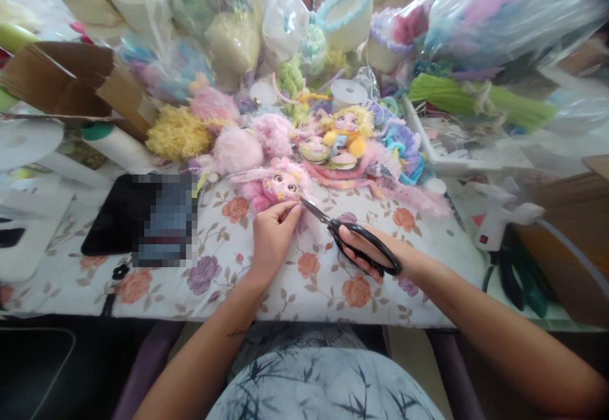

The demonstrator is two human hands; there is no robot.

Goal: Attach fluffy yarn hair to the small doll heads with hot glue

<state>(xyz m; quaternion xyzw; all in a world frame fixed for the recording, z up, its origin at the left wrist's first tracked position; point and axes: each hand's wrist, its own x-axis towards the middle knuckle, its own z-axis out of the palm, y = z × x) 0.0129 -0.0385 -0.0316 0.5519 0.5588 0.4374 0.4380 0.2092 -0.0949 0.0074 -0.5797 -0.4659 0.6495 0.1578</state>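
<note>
Pink doll [280, 186] on the table [214, 261] w/ left hand [272, 237] fingers pinching its fluff. Right hand [380, 258] grips black scissors [335, 224], tips at doll.

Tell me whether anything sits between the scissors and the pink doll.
Nothing visible does. The scissors in the right hand point their tips straight at the doll, ending beside the fingertips of the left hand, which pinch the doll's edge. Only those fingertips are close to the blades.

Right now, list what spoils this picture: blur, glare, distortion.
Head view: wide-angle distortion bows the table edge and smears the corners; daylight glares off the plastic bags; a pixelated patch covers the tablet; scissors and pink doll are sharp.
</note>
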